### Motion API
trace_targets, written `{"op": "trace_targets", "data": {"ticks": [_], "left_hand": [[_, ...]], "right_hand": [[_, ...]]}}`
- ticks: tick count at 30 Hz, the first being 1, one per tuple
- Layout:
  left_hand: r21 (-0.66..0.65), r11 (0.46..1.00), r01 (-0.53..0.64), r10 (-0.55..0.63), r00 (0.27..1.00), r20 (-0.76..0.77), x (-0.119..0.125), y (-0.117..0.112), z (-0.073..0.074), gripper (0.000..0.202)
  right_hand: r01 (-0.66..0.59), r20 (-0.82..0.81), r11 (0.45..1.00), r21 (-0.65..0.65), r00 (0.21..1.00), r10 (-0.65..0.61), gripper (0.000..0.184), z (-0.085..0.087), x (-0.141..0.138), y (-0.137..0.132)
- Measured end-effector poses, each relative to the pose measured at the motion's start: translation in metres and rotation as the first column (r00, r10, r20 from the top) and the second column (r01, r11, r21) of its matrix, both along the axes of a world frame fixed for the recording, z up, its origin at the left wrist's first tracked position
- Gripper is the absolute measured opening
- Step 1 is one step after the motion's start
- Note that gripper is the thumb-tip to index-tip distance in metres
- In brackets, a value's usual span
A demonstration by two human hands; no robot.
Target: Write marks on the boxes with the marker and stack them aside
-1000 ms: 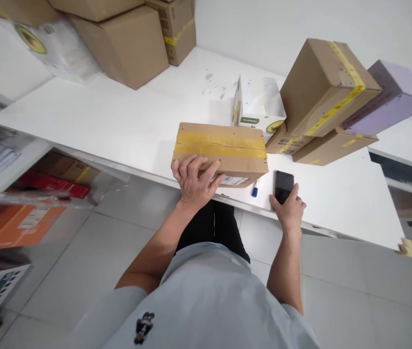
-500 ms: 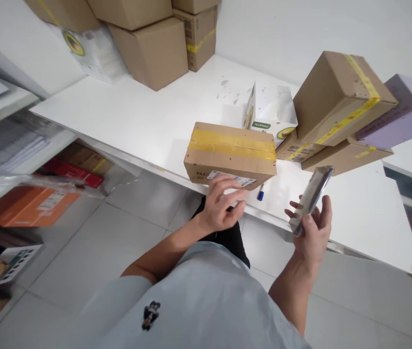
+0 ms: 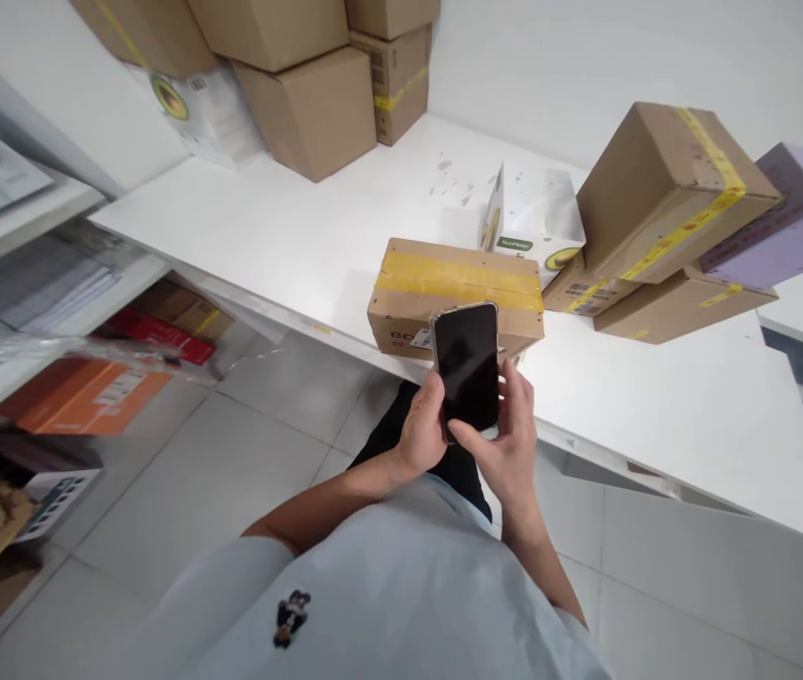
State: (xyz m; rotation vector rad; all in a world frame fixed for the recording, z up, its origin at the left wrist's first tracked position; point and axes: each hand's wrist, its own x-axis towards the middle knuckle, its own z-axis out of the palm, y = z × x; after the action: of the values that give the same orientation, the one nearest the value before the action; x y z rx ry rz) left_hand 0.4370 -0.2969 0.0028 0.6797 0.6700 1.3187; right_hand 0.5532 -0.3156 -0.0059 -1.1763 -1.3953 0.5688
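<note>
A black phone (image 3: 468, 365) with a dark screen is held upright in both hands, just in front of the table's near edge. My left hand (image 3: 421, 434) wraps its left side. My right hand (image 3: 507, 439) grips the right side, thumb laid across the lower screen. Directly behind the phone a cardboard box (image 3: 454, 288) sealed with yellow tape rests on the white table (image 3: 288, 236), with a printed label on its front face partly hidden by the phone.
A white avocado-print box (image 3: 533, 222) stands behind the taped box. To the right lies a stack of cardboard boxes (image 3: 663, 189) and a purple box (image 3: 784, 217). More cartons (image 3: 302, 85) sit at the back left. Shelves (image 3: 54, 312) with orange and red boxes are at left.
My right hand lifted the phone off the table and brought it in front of the box. My left hand left the box and joined it on the phone.
</note>
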Motion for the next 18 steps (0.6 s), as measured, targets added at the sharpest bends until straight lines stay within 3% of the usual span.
{"op": "trace_targets", "data": {"ticks": [4, 7, 12, 18], "left_hand": [[-0.052, 0.994, 0.093, -0.083, 0.981, 0.177, -0.001, 0.002, 0.011, 0.051], [-0.104, 0.977, 0.184, -0.154, 0.957, 0.247, 0.000, 0.003, 0.018, 0.049], [-0.139, 0.971, 0.195, -0.150, 0.947, 0.285, 0.001, 0.003, 0.016, 0.045], [-0.140, 0.969, 0.205, -0.159, 0.946, 0.284, -0.003, 0.003, 0.017, 0.046]], "right_hand": [[-0.038, -0.309, 0.996, -0.078, 0.951, 0.012, 0.056, 0.007, -0.001, 0.002], [-0.022, -0.439, 0.995, -0.095, 0.898, -0.022, 0.038, 0.011, -0.006, 0.003], [0.058, -0.484, 0.996, -0.061, 0.872, -0.080, 0.032, 0.011, -0.013, 0.003], [0.060, -0.527, 0.994, -0.086, 0.845, -0.097, 0.031, 0.011, -0.017, 0.002]]}}
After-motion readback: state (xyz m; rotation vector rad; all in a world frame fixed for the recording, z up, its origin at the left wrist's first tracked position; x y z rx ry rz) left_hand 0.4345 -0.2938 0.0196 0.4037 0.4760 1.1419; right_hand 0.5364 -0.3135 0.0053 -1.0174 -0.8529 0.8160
